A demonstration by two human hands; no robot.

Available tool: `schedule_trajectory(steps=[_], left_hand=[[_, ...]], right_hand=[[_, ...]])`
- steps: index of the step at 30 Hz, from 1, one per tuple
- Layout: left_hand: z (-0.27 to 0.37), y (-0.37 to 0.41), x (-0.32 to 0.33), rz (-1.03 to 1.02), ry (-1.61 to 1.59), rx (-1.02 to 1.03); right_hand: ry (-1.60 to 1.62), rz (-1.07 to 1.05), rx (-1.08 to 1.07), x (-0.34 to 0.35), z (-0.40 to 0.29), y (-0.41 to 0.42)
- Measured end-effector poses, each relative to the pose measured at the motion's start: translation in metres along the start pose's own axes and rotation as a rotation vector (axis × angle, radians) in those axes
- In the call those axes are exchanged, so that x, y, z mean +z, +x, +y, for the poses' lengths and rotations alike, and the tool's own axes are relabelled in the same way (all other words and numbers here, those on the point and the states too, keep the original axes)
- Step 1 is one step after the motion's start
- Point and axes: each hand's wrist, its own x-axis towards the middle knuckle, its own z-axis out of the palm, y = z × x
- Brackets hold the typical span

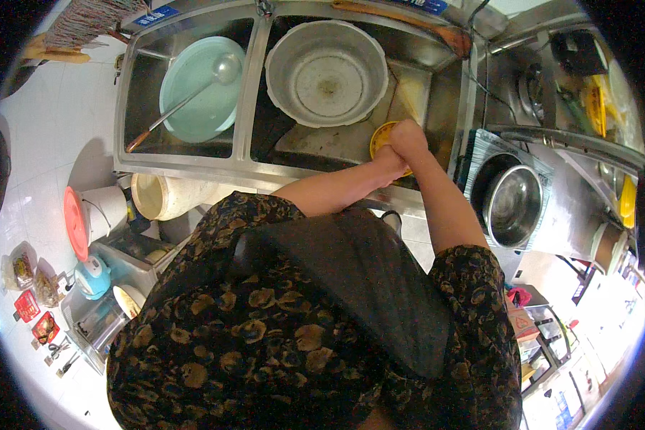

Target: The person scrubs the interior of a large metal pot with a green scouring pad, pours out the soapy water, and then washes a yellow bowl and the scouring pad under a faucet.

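Observation:
Both my hands are close together over the right basin of a stainless steel sink (245,97), near its front right corner. My right hand (409,141) is curled like a fist, just above and against my left hand (391,160). Beneath them a yellow dish (378,138) with a patterned rim is partly covered. My fingers are turned away, so whether they grip the dish or something in it is hidden. Left of the hands, a large aluminium pot (328,88) stands in the same basin, with bare metal showing at its bottom.
In the left basin a pale green tub (193,121) carries a long-handled ladle (181,106). A wooden paddle (408,22) lies along the back rim. To the right stands a steel pot (515,207). A red-lidded bucket (76,223) is at lower left.

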Motion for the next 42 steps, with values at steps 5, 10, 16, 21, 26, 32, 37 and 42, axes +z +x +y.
schedule_trajectory(steps=[5,10,16,21,26,32,37,42], left_hand=[[-0.021,0.016,0.001,0.011,-0.023,0.080],[0.028,0.008,-0.031,0.020,0.266,0.463],[0.060,0.000,-0.095,-0.399,-0.133,-0.009],[0.054,-0.003,-0.095,-0.271,-0.329,0.113],[0.041,0.020,-0.110,-0.405,-0.788,0.053],[0.051,0.013,-0.090,-0.274,-0.701,-0.052],[0.057,-0.007,-0.086,-0.198,-0.537,0.049],[0.039,-0.005,-0.105,0.070,-0.229,0.211]], right_hand=[[-0.092,0.054,-0.117,0.028,0.009,0.007],[0.667,0.181,0.239,0.031,0.033,0.017],[1.272,0.256,0.353,0.007,0.064,-0.013],[1.204,0.569,0.228,-0.040,0.027,-0.064],[1.212,0.610,0.250,-0.020,0.033,-0.082],[0.934,0.605,0.151,-0.023,0.039,-0.088],[0.762,0.159,0.181,-0.051,0.020,-0.091],[0.883,0.212,0.034,-0.074,0.023,-0.089]])
